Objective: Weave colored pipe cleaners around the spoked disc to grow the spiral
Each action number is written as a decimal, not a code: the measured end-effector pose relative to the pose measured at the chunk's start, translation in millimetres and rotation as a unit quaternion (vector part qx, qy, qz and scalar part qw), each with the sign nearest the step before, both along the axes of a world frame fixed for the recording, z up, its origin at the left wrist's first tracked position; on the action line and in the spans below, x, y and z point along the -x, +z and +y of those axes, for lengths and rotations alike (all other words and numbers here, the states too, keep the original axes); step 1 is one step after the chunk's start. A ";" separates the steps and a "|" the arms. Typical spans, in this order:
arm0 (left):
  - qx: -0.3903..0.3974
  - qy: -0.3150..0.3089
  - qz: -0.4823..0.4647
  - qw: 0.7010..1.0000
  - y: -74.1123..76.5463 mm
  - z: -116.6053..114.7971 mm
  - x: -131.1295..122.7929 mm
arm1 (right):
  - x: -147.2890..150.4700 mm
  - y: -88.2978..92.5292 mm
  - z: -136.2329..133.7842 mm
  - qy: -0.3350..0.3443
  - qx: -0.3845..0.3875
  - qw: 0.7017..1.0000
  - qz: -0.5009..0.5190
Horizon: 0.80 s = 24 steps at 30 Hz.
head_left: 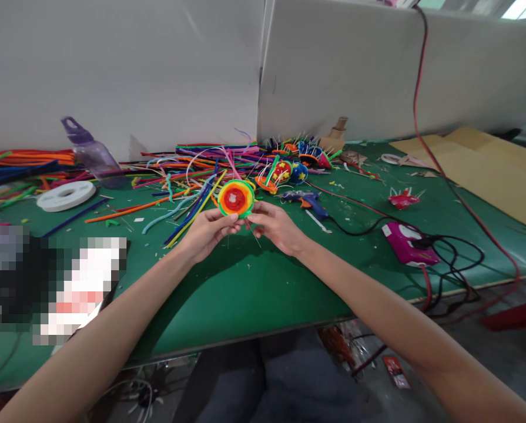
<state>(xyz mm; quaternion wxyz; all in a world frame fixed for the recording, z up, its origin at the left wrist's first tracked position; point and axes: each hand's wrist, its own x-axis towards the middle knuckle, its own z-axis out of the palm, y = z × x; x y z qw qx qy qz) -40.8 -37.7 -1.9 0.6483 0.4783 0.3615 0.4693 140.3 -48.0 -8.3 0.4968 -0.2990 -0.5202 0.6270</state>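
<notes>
Between both hands I hold up a round disc (pixel 236 200) of coiled pipe cleaner, ringed in red, orange, yellow and green, with a pale patch in its middle. My left hand (pixel 212 232) pinches its lower left edge, thumb in front. At the lower right edge my right hand (pixel 275 226) grips it the same way. Thin pale strands stick out below the disc. Behind it lie finished-looking pieces, among them a red ball with yellow stars (pixel 282 171) and a blue one (pixel 298 172). A blue glue gun (pixel 309 202) rests just right of my right hand.
Loose pipe cleaners (pixel 192 161) are heaped along the back wall. On the left are a purple bottle (pixel 93 153) and a white spool (pixel 66 195). A magenta power socket (pixel 410 244) with tangled cords sits right, near brown cardboard (pixel 487 170). A red cable (pixel 421 88) hangs down.
</notes>
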 end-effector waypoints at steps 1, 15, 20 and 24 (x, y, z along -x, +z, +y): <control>-0.003 0.001 0.000 1.000 0.2 -0.2 -0.1 | 0.1 0.1 -0.2 0.000 0.002 1.000 -0.001; -0.020 0.004 -0.009 1.000 1.5 -1.1 -1.4 | 1.3 1.3 0.6 -0.007 0.008 1.000 -0.002; -0.022 0.006 -0.010 1.000 1.2 -0.8 -1.6 | 1.5 1.0 0.6 -0.009 0.003 1.000 -0.005; -0.024 0.003 -0.007 1.000 0.4 -0.3 -1.3 | 1.7 2.5 -0.5 -0.007 -0.002 1.000 -0.014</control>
